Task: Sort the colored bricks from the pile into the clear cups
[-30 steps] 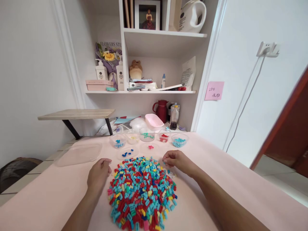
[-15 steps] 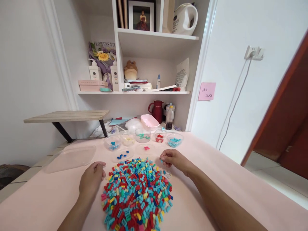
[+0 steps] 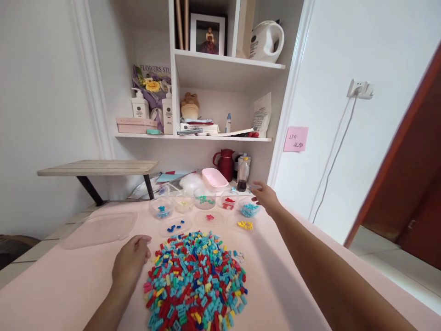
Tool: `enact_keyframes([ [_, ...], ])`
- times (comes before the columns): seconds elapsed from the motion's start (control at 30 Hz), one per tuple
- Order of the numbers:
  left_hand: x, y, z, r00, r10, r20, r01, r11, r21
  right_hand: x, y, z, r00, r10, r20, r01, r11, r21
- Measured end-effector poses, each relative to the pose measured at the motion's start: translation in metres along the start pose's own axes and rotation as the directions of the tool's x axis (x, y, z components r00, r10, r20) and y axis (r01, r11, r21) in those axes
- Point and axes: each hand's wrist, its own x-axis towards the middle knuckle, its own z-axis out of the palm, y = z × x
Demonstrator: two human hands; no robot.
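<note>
A large heap of small plastic building bricks (image 3: 196, 280) in red, light blue, yellow, green and other colours covers the pink tabletop before me. My left hand (image 3: 132, 257) rests at the heap's left edge, fingers curled inward; whether anything sits inside them is hidden. Out at the far right, my right hand (image 3: 265, 197) hovers beside a clear tub of light blue bricks (image 3: 248, 210), its fingers apart and no brick visible between them. Just in front of that tub, yellow bricks (image 3: 245, 225) lie on a clear lid.
Other clear containers hold blue bricks (image 3: 161, 210), pale yellow bricks (image 3: 183, 204), green bricks (image 3: 204, 199) and red bricks (image 3: 228, 202). Dark blue bricks (image 3: 175, 225) and pink bricks (image 3: 210, 217) lie on lids. A pink basin (image 3: 214, 180), red jug (image 3: 224, 164) and bottle (image 3: 243, 174) stand behind.
My right hand, earlier pinching a light blue brick by the heap, has moved away and right to the light blue tub, its fingers now apart. The yellow bricks came into sight. My left hand stayed put.
</note>
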Motion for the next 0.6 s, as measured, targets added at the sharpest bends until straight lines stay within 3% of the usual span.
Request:
enact_keyframes([
  [0.13,-0.001,0.001,0.001,1.000,0.004,-0.011,-0.004,1.000,-0.019,-0.010,0.006,0.003,0.999,0.010,-0.033,-0.009,0.999,0.041],
  [0.2,-0.002,0.002,0.001,1.000,0.006,-0.020,-0.007,0.999,-0.036,-0.025,0.006,0.007,1.000,-0.008,-0.020,0.010,0.990,0.138],
  [0.3,-0.003,0.003,0.002,0.999,0.009,-0.039,-0.011,0.998,-0.056,-0.060,0.008,0.016,0.987,-0.049,0.150,-0.006,0.938,0.346],
  [0.33,-0.003,0.003,0.002,0.999,0.010,-0.044,-0.012,0.998,-0.058,-0.072,0.009,0.019,0.962,-0.065,0.267,-0.039,0.930,0.366],
  [0.4,-0.004,0.004,0.001,0.999,0.015,-0.052,-0.018,0.998,-0.052,-0.095,0.011,0.022,0.844,-0.071,0.532,-0.095,0.956,0.277],
  [0.47,-0.005,0.004,0.001,0.998,0.026,-0.057,-0.028,0.999,-0.036,-0.110,0.012,0.024,0.729,-0.055,0.682,-0.022,0.994,0.103],
  [0.5,-0.005,0.004,0.000,0.998,0.033,-0.060,-0.034,0.999,-0.025,-0.115,0.012,0.024,0.703,-0.056,0.709,0.063,0.998,0.017],
  [0.6,-0.005,0.005,0.001,0.996,0.054,-0.067,-0.054,0.999,0.006,-0.117,0.012,0.022,0.687,-0.126,0.715,0.346,0.923,-0.170],
])
